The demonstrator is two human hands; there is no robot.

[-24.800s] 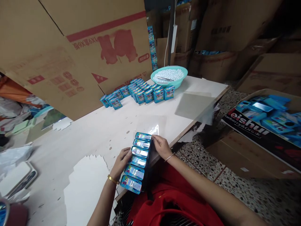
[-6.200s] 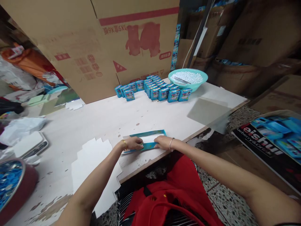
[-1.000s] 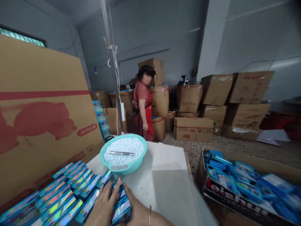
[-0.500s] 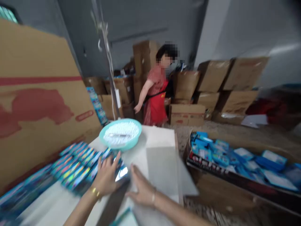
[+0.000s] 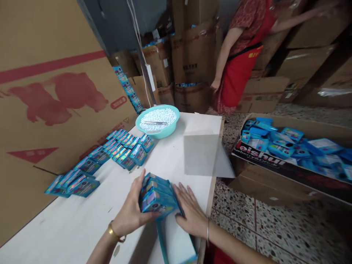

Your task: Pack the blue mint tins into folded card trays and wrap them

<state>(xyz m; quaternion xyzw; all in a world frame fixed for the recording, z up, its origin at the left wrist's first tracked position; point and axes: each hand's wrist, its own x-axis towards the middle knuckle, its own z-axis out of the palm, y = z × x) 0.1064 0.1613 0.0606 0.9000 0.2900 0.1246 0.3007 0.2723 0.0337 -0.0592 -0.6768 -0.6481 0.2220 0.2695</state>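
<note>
My left hand (image 5: 128, 212), with a gold bangle at its wrist, is closed around several small blue packs (image 5: 158, 192) held side by side. Against their right side lies my right hand (image 5: 192, 212), fingers stretched out; its thumb is near the packs' lower corner. Beneath the packs is an open carton (image 5: 177, 236) with blue edges and a white inside, close to the table's right edge. Part of it is hidden by the packs and my right hand. Standing rows of similar blue packs (image 5: 123, 148) are left of my hands.
On the white table (image 5: 110, 216) are a teal basin (image 5: 162, 132) of small white pieces with metal tongs (image 5: 156, 123) and a translucent sheet (image 5: 199, 154). A large cardboard box (image 5: 55, 146) walls the left. Rightward, a carton (image 5: 264, 161) holds blue packs. A co-worker (image 5: 239, 73) stands behind.
Several blue packs are now gripped in my left hand, and my right hand has come against them. The view has tilted down. The co-worker appears further right, one arm stretched out.
</note>
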